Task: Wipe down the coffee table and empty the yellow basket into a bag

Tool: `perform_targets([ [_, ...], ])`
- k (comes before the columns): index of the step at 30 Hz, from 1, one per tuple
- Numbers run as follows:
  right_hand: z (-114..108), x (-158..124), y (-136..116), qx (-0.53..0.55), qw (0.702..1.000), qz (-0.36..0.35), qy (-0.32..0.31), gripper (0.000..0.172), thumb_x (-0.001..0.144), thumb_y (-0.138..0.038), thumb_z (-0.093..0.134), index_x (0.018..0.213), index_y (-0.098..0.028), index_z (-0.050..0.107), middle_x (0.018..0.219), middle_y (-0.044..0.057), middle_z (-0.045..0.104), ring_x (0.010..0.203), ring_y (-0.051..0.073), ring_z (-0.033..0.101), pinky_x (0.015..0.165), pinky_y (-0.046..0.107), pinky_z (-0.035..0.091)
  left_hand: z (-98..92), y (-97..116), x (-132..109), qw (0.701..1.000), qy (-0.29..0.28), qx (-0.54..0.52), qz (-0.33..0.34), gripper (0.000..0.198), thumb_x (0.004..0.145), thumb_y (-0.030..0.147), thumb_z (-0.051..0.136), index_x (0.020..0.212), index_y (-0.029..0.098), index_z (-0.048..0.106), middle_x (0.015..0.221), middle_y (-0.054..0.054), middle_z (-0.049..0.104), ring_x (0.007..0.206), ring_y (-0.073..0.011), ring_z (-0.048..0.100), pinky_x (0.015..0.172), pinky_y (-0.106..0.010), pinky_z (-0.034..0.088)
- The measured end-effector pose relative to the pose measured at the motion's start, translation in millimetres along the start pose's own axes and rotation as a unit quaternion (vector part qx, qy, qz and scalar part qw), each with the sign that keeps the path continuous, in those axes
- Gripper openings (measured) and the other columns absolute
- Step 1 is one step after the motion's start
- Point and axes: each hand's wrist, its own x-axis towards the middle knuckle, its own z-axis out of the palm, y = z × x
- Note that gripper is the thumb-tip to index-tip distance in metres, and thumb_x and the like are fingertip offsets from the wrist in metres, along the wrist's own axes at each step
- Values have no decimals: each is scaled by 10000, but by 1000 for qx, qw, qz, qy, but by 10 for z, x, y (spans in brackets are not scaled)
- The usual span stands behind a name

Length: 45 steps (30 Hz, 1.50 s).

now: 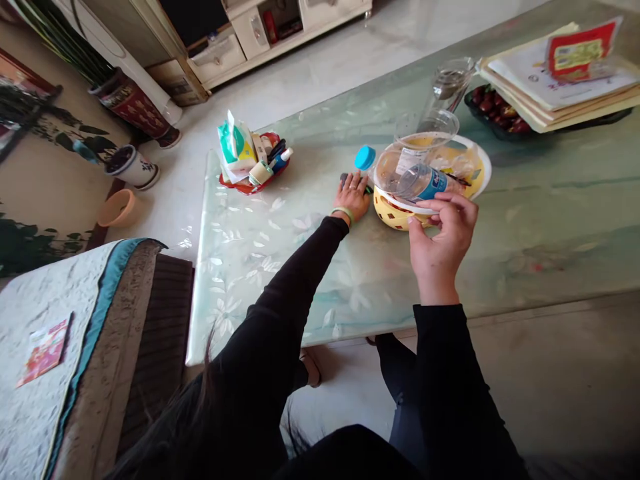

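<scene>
Two hands: left on glass tabletop, right at lattice basket.

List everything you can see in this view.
glass tabletop: one, pale green, floral pattern, centre
basket: one, yellow, white rim, on table
water bottle: one, clear, blue label, lying on basket
bottle cap: one, blue, beside basket
drinking glass: one, clear, far table edge
paper stack: one, cream, far right
caddy: one, red, holding tissues, table's left end
flowerpot: one, white, floor
bowl: one, orange, floor
left hand: one, flat on table, green bracelet
right hand: one, at basket rim
</scene>
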Motion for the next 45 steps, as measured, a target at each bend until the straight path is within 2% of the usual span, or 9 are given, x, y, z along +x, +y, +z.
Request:
perform_targets([
  [8, -55, -1, -132, 73, 996, 23, 46, 343, 791, -239, 647, 1125, -227, 721, 1357, 130, 626, 980, 234, 681, 719, 380, 578, -146, -323, -2202, 999, -3, 34, -14, 655, 974, 230, 471, 1625, 164, 452, 1775, -101, 294, 1666, -276, 226, 1377, -490, 215],
  [11, -81, -48, -315, 90, 987, 19, 135, 256, 863, -295, 605, 1087, -217, 700, 1235, 131, 656, 1025, 252, 677, 642, 344, 525, -172, -432, -2490, 998, -10, 43, -35, 658, 985, 242, 469, 1638, 167, 432, 1780, -102, 274, 1666, -283, 217, 1375, -493, 216],
  [15, 9, -327, -696, 126, 978, 14, 168, 185, 970, -377, 564, 993, -218, 657, 1050, 101, 645, 878, 211, 635, 659, 351, 508, -221, -532, -1949, 997, -7, 42, -62, 655, 1004, 256, 454, 1647, 141, 415, 1778, -116, 279, 1664, -299, 226, 1371, -508, 215],
  [24, 253, -1055, -1304, 286, 955, 22, -77, 127, 989, -164, 572, 1014, -245, 666, 1076, 55, 659, 771, 136, 587, 647, 306, 514, -291, -1008, 50, 993, 18, 53, -107, 662, 1018, 276, 405, 1667, 147, 387, 1780, -86, 295, 1670, -284, 217, 1381, -505, 152],
  [27, 286, -1129, -1342, 291, 949, 36, -116, 153, 974, -136, 561, 982, -239, 674, 1056, 46, 667, 748, 128, 595, 618, 292, 513, -343, -1121, 352, 992, 22, 51, -116, 662, 1023, 276, 392, 1668, 129, 379, 1780, -97, 294, 1675, -283, 193, 1383, -505, 122],
  [30, 326, -1154, -1347, 285, 949, 43, -127, 143, 974, -158, 558, 968, -232, 681, 1065, 51, 672, 716, 124, 587, 616, 298, 516, -369, -1141, 312, 993, 24, 44, -111, 666, 1022, 272, 392, 1672, 129, 368, 1786, -89, 277, 1676, -277, 191, 1385, -491, 115],
  [35, 374, -1153, -1268, 283, 950, 61, -119, 114, 1001, -227, 574, 1006, -216, 688, 1115, 66, 670, 761, 126, 579, 671, 288, 501, -381, -1026, -507, 994, 9, 41, -101, 664, 1015, 249, 426, 1663, 116, 381, 1784, -111, 274, 1671, -281, 212, 1380, -471, 169],
  [42, 447, -1117, -1115, 282, 944, 157, -72, 257, 971, -439, 587, 1004, -197, 666, 1076, 78, 686, 807, 151, 579, 711, 286, 487, -275, -818, -2511, 998, 8, 46, -46, 668, 989, 262, 492, 1647, 178, 420, 1772, -109, 293, 1668, -277, 209, 1368, -493, 249],
  [45, 478, -1120, -1084, 279, 945, 162, -57, 263, 945, -451, 594, 988, -200, 658, 1071, 81, 686, 820, 157, 580, 717, 293, 486, -244, -788, -2797, 998, 0, 48, -50, 668, 988, 281, 498, 1648, 218, 422, 1777, -84, 275, 1668, -273, 198, 1369, -503, 246],
])
